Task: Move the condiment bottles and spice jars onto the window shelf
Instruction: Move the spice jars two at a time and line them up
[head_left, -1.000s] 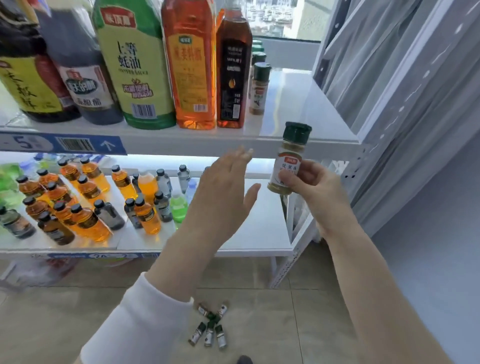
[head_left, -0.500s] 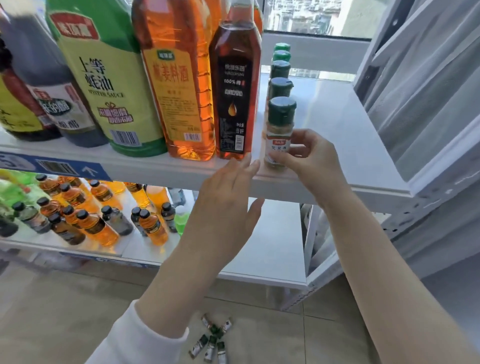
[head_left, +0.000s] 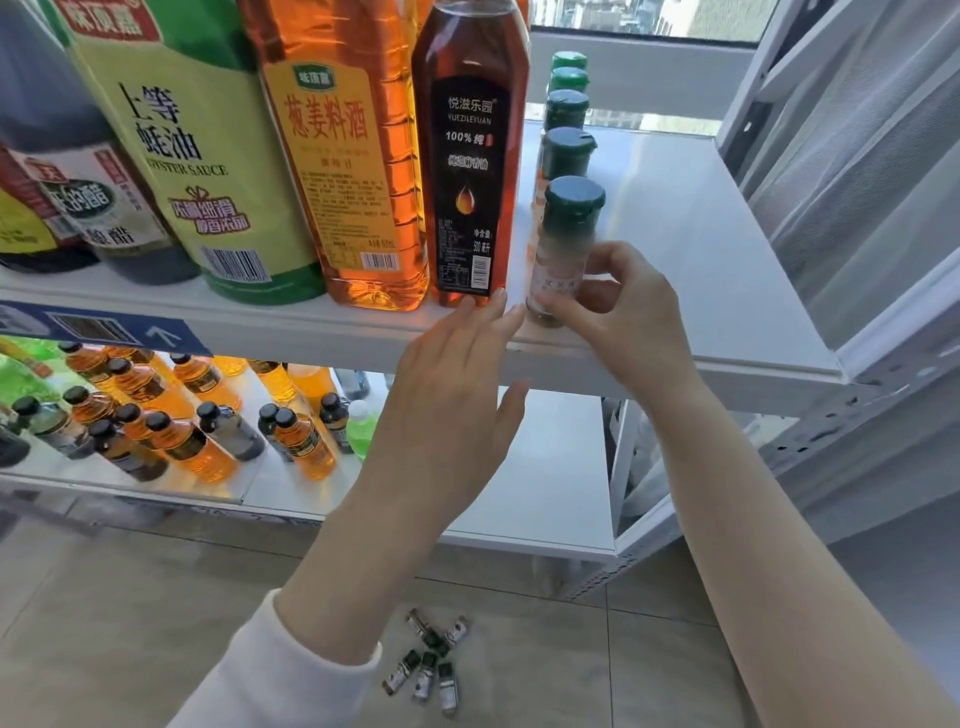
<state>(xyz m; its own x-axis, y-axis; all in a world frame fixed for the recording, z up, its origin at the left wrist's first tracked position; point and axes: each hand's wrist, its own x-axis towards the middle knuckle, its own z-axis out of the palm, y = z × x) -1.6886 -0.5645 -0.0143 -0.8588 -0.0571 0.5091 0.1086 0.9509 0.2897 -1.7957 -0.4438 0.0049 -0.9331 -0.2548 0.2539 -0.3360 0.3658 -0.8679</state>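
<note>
sheer white curtain (head_left: 857, 197) at the right, blue arrow label (head_left: 104, 328) at the left, grey tiled floor (head_left: 114, 623) below.

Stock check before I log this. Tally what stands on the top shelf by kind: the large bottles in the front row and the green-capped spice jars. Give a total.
Large bottles, front row: 5
Green-capped spice jars: 5, counting the nearest jar, held in the right hand
Total: 10
</note>
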